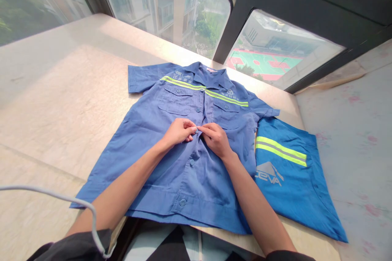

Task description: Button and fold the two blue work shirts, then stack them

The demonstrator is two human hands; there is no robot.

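A blue short-sleeved work shirt lies spread face up, its collar towards the window. Yellow-green and grey reflective strips cross its chest above two flap pockets. My left hand pinches the front edge at mid-chest, thumb and index finger around a button. Close against it, my right hand grips the facing edge of the placket with its fingertips, which partly hide the button and cloth. Lower down the front, a button and the hem button show on the fabric.
To the right lies a folded brighter blue garment with a reflective strip and grey lettering, partly under the shirt's sleeve. A white cable crosses the lower left over my forearm. Dark window frames border the pale stone sill.
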